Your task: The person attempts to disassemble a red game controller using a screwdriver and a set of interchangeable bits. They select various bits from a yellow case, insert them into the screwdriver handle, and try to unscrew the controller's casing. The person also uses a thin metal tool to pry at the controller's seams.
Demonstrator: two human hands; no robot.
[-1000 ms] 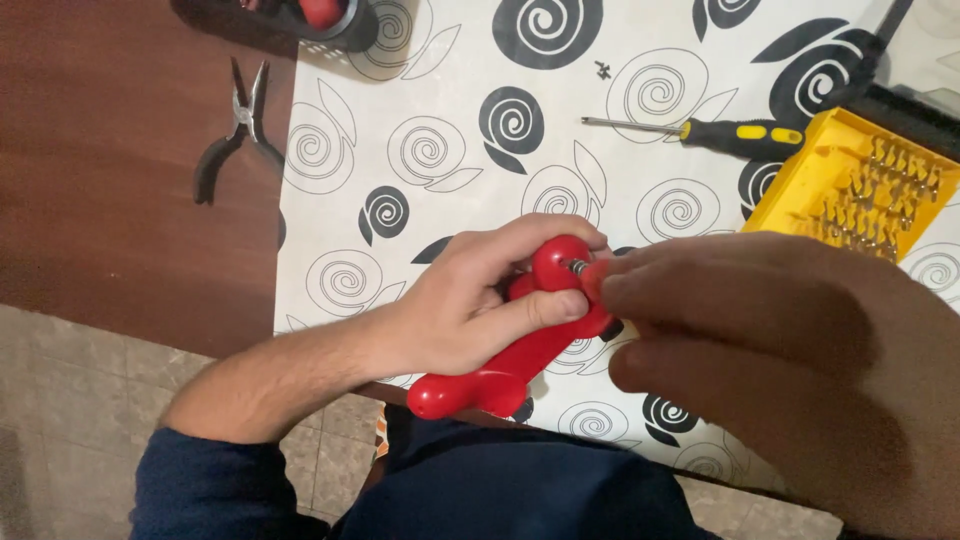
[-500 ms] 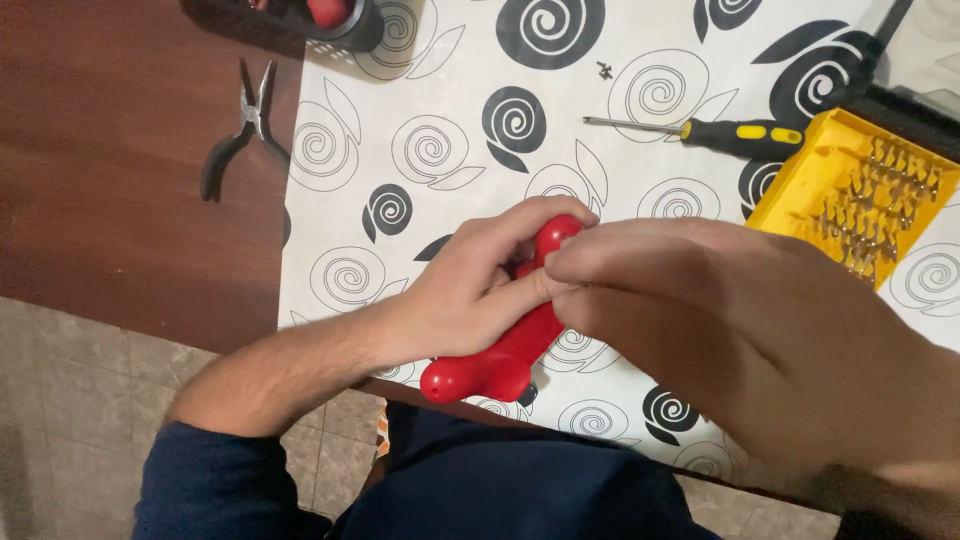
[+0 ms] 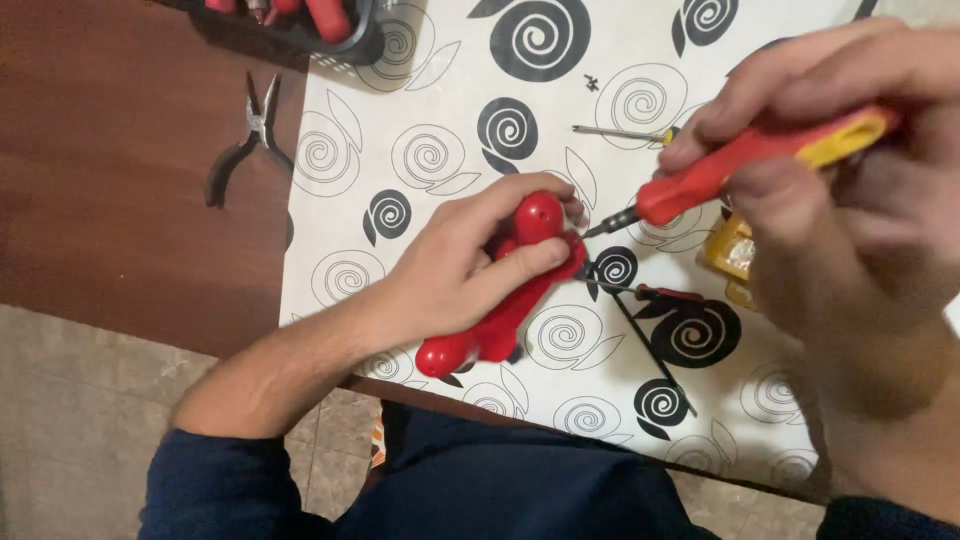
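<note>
Left hand (image 3: pixel 455 265) grips red toy (image 3: pixel 505 300), fingers (image 3: pixel 520 262) curled.

Two hands: the left hand (image 3: pixel 455 265) and the right hand (image 3: pixel 850 200). One red plastic toy (image 3: pixel 510 290) in the left. Two screwdrivers: a red-and-yellow screwdriver (image 3: pixel 745 165) in the right, a second screwdriver (image 3: pixel 615 131) just beyond it. One pair of pliers (image 3: pixel 245 140) far left of the left hand. One yellow bit case (image 3: pixel 730 255) under the right hand.
</note>
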